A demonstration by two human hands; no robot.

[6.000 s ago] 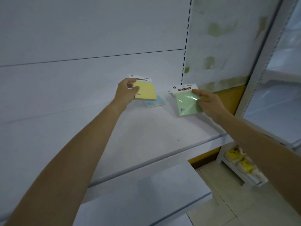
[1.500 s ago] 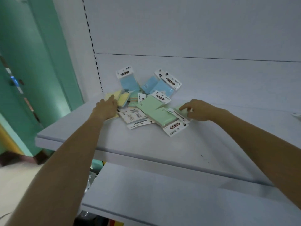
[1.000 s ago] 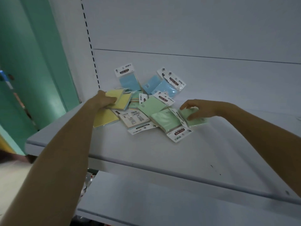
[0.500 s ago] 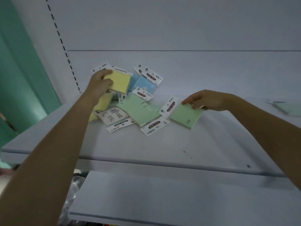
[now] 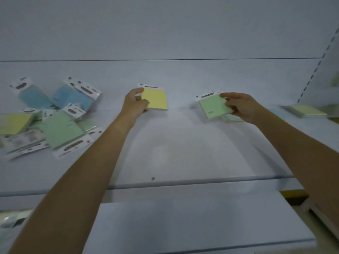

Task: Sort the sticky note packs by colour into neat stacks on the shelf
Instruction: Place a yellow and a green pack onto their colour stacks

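My left hand (image 5: 134,105) grips a yellow sticky note pack (image 5: 156,99) above the middle of the white shelf (image 5: 174,153). My right hand (image 5: 240,107) holds a green pack (image 5: 212,107) further right, just over another pack lying flat (image 5: 229,118). A loose pile of blue, green and yellow packs (image 5: 55,118) lies at the shelf's left. At the far right rests a yellow pack (image 5: 306,110), blurred.
The shelf's back panel (image 5: 165,33) rises right behind the packs. A lower shelf board (image 5: 183,217) juts out beneath the front edge. A perforated upright (image 5: 315,65) bounds the shelf at the right.
Both hands have lifted their packs off the pile and carried them right. The view has swung right, so the pile now sits at the left edge.
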